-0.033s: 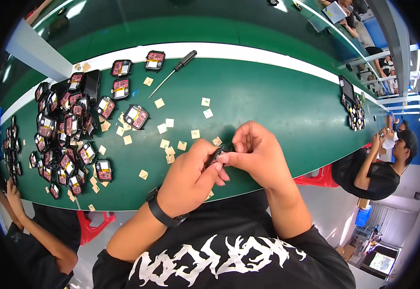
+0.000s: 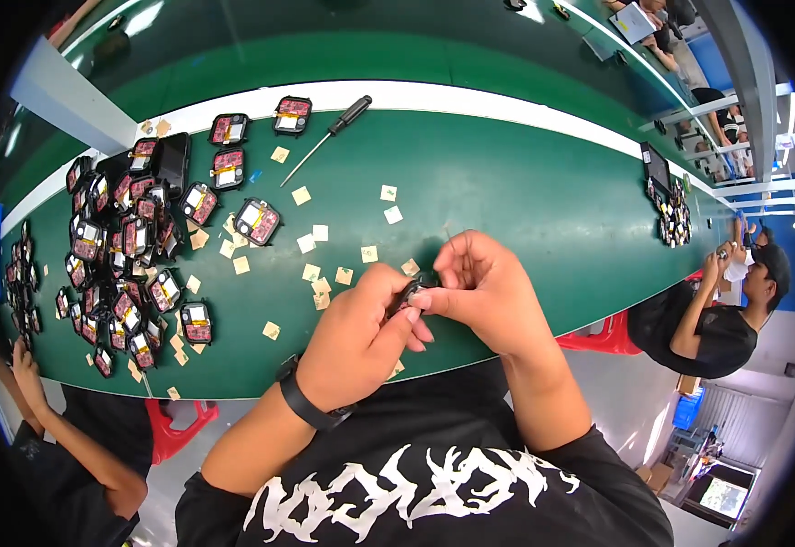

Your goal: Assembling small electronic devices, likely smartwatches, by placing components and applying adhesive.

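Observation:
Close in front of my body, my left hand (image 2: 352, 337) is closed round a small black device housing (image 2: 424, 279), which the fingers largely cover. My right hand (image 2: 498, 296) meets it from the other side, thumb pressed against the housing and fingers curled in. A thin sliver shows above the right fingertips, too small to name. Similar open device housings (image 2: 258, 221), with red circuit boards, white blocks and yellow tape strips, lie to the left, several heaped in a pile (image 2: 135, 239).
A black-handled screwdriver (image 2: 329, 137) lies at the back of the green table (image 2: 525, 191). Small cream paper squares (image 2: 311, 273) are scattered left of my hands. A metal post (image 2: 74, 96) stands behind the pile. Co-workers sit at left and right (image 2: 712, 319); another device heap (image 2: 676, 223) lies far right.
The fingers of my right hand have shifted very slightly to the left. My left hand and the things on the table stay as they were.

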A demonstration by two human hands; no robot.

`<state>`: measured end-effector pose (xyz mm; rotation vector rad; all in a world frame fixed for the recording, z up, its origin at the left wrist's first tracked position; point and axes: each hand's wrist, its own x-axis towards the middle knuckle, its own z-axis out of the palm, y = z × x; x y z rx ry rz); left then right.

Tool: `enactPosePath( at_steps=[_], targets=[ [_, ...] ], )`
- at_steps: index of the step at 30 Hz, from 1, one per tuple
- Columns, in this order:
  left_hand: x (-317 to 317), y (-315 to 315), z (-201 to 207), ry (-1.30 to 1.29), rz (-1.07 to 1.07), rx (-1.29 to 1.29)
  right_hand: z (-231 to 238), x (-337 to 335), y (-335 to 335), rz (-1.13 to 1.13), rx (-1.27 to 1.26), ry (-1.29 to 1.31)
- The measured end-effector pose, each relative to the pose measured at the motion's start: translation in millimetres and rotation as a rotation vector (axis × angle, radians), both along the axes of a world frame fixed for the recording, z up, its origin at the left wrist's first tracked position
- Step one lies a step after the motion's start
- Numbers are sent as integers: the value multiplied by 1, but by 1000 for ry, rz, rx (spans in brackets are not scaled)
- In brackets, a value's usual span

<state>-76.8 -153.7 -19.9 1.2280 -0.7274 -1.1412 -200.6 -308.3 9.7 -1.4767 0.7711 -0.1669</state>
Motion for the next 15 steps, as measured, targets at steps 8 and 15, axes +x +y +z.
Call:
enactPosePath(
  at_steps=[8,15],
  targets=[
    [3,0,-4,71,-62,6,8,6,-3,62,363,-49],
    [9,-3,3,317,-4,9,6,7,1,-7,493,-26]
  ],
)
